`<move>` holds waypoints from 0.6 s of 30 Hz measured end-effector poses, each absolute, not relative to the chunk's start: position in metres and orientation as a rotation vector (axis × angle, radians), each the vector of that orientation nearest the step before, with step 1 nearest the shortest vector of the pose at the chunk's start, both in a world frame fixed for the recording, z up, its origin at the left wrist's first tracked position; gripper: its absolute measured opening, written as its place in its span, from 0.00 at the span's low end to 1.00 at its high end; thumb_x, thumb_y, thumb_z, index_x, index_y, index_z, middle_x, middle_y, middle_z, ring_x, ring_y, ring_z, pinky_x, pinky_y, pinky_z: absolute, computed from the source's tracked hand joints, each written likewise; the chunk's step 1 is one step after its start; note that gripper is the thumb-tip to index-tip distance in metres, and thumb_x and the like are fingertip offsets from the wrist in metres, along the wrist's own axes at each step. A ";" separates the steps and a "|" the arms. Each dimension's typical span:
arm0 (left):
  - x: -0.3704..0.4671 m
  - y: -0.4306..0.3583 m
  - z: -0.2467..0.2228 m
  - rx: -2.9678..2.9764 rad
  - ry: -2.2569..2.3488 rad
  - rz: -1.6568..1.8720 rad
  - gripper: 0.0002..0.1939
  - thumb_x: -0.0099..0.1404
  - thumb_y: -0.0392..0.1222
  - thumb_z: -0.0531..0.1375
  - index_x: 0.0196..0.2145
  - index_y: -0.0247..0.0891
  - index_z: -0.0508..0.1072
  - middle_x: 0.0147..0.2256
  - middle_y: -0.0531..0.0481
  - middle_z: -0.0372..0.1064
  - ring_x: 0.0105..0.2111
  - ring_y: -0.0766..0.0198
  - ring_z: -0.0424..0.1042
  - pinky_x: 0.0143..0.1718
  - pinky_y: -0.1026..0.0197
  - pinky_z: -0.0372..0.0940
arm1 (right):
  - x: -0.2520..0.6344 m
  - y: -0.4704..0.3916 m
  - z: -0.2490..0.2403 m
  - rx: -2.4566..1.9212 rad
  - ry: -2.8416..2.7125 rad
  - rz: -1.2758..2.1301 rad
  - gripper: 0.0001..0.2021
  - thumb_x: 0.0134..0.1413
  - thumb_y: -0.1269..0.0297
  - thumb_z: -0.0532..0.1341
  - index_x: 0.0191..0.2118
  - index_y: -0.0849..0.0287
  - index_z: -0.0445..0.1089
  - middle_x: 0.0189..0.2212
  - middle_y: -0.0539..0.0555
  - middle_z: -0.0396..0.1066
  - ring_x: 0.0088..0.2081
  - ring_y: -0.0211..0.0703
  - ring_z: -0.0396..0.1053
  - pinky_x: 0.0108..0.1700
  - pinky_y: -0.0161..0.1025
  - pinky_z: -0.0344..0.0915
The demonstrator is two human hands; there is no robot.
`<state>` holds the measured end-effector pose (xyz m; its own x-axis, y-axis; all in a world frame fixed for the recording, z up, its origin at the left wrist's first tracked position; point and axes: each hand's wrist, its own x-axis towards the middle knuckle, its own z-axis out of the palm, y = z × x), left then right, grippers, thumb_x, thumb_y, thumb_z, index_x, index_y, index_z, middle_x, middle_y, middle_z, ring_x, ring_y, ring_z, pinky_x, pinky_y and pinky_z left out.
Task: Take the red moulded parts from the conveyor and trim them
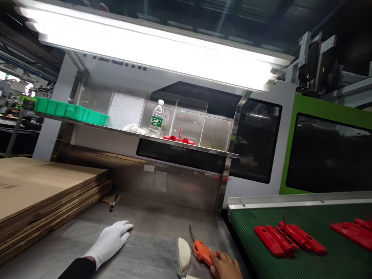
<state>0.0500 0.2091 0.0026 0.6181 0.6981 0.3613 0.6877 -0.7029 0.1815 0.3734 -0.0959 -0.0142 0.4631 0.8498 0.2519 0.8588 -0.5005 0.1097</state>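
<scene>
My left hand (112,240), in a white glove, lies flat on the steel workbench (151,240), fingers slightly apart, holding nothing. My right hand (225,265), bare, sits at the bottom edge and grips the orange handle of a cutter (201,251) whose curved blade points away from me. A white wedge-shaped piece (183,254) lies just left of the cutter. Red plastic parts (286,238) rest on the green conveyor belt (261,263) to the right, with more red parts (353,228) further right.
A stack of flat cardboard sheets (43,190) fills the bench's left side, with a black pen (113,202) beside it. The shelf above carries a green tray (68,110), a water bottle (157,119) and small red pieces (178,138). A green machine (328,151) stands behind the belt.
</scene>
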 end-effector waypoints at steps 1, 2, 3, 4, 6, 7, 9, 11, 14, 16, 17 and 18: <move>0.050 0.209 0.002 2.800 1.201 0.648 0.25 0.66 0.42 0.46 0.53 0.40 0.76 0.57 0.41 0.70 0.58 0.52 0.68 0.60 0.51 0.61 | 0.378 -0.092 -0.013 -2.640 -1.553 -0.408 0.22 0.62 0.75 0.57 0.59 0.51 0.68 0.55 0.57 0.70 0.56 0.54 0.67 0.51 0.51 0.68; 0.050 0.210 0.002 2.799 1.198 0.653 0.25 0.66 0.42 0.47 0.53 0.40 0.76 0.57 0.41 0.70 0.58 0.52 0.68 0.60 0.51 0.61 | 0.382 -0.088 -0.012 -2.619 -1.553 -0.390 0.22 0.63 0.74 0.56 0.60 0.51 0.68 0.56 0.56 0.69 0.57 0.53 0.66 0.51 0.50 0.67; 0.050 0.210 0.001 2.799 1.193 0.659 0.25 0.65 0.42 0.47 0.52 0.40 0.76 0.57 0.42 0.70 0.57 0.52 0.68 0.59 0.51 0.62 | 0.385 -0.084 -0.011 -2.598 -1.552 -0.375 0.21 0.63 0.73 0.56 0.60 0.51 0.68 0.56 0.56 0.69 0.57 0.52 0.66 0.52 0.49 0.67; 0.050 0.210 0.000 2.800 1.187 0.666 0.25 0.65 0.42 0.47 0.52 0.40 0.77 0.56 0.42 0.71 0.57 0.53 0.68 0.59 0.52 0.62 | 0.387 -0.080 -0.010 -2.576 -1.548 -0.364 0.21 0.64 0.72 0.55 0.60 0.51 0.68 0.56 0.57 0.69 0.57 0.52 0.66 0.52 0.48 0.66; 0.050 0.211 -0.001 2.802 1.178 0.675 0.24 0.66 0.42 0.47 0.52 0.40 0.77 0.56 0.43 0.71 0.57 0.53 0.68 0.59 0.52 0.62 | 0.387 -0.072 -0.007 -2.528 -1.541 -0.358 0.20 0.65 0.71 0.55 0.60 0.49 0.68 0.56 0.56 0.69 0.56 0.52 0.65 0.53 0.47 0.64; 0.050 0.212 -0.001 2.802 1.178 0.678 0.24 0.66 0.42 0.47 0.52 0.41 0.77 0.56 0.43 0.71 0.57 0.54 0.68 0.59 0.52 0.62 | 0.385 -0.068 -0.005 -2.500 -1.539 -0.360 0.20 0.66 0.70 0.55 0.59 0.47 0.68 0.57 0.56 0.68 0.56 0.52 0.65 0.53 0.47 0.63; 0.050 0.214 -0.002 2.804 1.189 0.679 0.25 0.66 0.43 0.46 0.52 0.41 0.77 0.56 0.43 0.70 0.57 0.53 0.68 0.60 0.52 0.61 | 0.379 -0.061 -0.003 -2.435 -1.541 -0.368 0.20 0.65 0.68 0.56 0.59 0.41 0.68 0.57 0.52 0.68 0.56 0.53 0.64 0.53 0.47 0.61; 0.051 0.216 -0.004 2.813 1.200 0.665 0.25 0.66 0.44 0.46 0.52 0.41 0.76 0.57 0.44 0.70 0.58 0.54 0.68 0.60 0.51 0.61 | 0.371 -0.057 -0.001 -2.370 -1.536 -0.378 0.21 0.64 0.66 0.59 0.58 0.35 0.68 0.57 0.50 0.68 0.56 0.54 0.63 0.54 0.48 0.60; 0.051 0.220 -0.005 2.835 1.199 0.632 0.26 0.67 0.46 0.45 0.54 0.40 0.75 0.58 0.44 0.69 0.59 0.55 0.67 0.62 0.52 0.60 | 0.360 -0.059 -0.002 -2.296 -1.509 -0.406 0.22 0.61 0.64 0.62 0.58 0.33 0.67 0.59 0.53 0.66 0.57 0.58 0.61 0.56 0.51 0.57; 0.051 0.222 -0.005 2.846 1.197 0.606 0.27 0.68 0.48 0.44 0.55 0.40 0.74 0.59 0.45 0.68 0.60 0.55 0.66 0.63 0.52 0.58 | 0.357 -0.063 -0.003 -2.264 -1.492 -0.425 0.23 0.61 0.64 0.63 0.59 0.37 0.66 0.60 0.55 0.64 0.59 0.61 0.58 0.59 0.54 0.54; 0.051 0.222 -0.004 2.848 1.200 0.591 0.28 0.68 0.48 0.44 0.56 0.39 0.73 0.59 0.45 0.68 0.60 0.55 0.66 0.63 0.52 0.58 | 0.357 -0.066 -0.004 -2.253 -1.483 -0.430 0.22 0.61 0.64 0.62 0.60 0.39 0.66 0.60 0.56 0.63 0.60 0.62 0.57 0.60 0.55 0.53; 0.051 0.222 -0.004 2.848 1.203 0.578 0.28 0.67 0.49 0.44 0.56 0.39 0.73 0.59 0.45 0.67 0.60 0.54 0.65 0.63 0.52 0.58 | 0.357 -0.070 -0.004 -2.243 -1.473 -0.432 0.21 0.62 0.65 0.60 0.60 0.41 0.66 0.60 0.56 0.63 0.59 0.61 0.56 0.60 0.55 0.52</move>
